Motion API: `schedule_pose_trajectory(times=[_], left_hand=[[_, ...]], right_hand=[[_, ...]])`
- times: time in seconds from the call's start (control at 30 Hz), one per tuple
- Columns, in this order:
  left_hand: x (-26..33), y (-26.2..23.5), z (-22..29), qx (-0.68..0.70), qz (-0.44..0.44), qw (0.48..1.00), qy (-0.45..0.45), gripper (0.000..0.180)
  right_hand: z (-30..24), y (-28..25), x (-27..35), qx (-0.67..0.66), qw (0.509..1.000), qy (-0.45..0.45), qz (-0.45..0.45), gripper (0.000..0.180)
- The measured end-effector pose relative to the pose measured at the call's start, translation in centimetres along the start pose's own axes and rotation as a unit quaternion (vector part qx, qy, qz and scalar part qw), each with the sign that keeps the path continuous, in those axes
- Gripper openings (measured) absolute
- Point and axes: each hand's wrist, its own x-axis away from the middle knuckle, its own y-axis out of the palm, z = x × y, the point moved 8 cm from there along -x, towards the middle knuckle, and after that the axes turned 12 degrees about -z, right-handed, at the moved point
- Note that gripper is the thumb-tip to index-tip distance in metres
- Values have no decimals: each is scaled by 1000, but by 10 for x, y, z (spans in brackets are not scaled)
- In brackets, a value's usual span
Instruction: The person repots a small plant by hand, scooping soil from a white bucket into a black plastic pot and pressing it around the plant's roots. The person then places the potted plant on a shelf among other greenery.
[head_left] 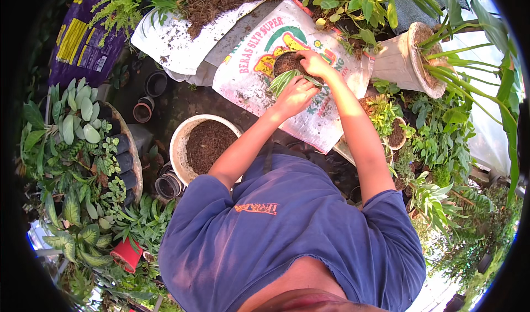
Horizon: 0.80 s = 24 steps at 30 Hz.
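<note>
A small dark round pot (277, 61) of brown soil stands on a printed white sack (232, 83). My right hand (314, 65) is at the pot's right rim, its fingers bent over the edge; the fingertips are partly hidden. Just below the pot, my left hand (298, 98) is closed around a plant with narrow green-and-white striped leaves (280, 84). Its leaves stick out on both sides of the hand. The roots, if any, are hidden.
A large pale pot of soil (179, 146) stands left of my left forearm. Small dark pots (143, 109) sit beyond it. A purple bag (83, 36) lies far left. At the right, a big cream pot (397, 55) lies tilted with a large plant. Foliage crowds both sides.
</note>
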Motion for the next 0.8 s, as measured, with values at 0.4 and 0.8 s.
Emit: schedule_pose_trajectory(times=[0.4,0.8], left_hand=[[20,-15,60,-1,71,997,32,33],[114,-13,120,25,201,970,-136,23]], right_hand=[[17,-6,6,-34,995,92,6,29],[16,-47,46,-59,976,25,206,32]])
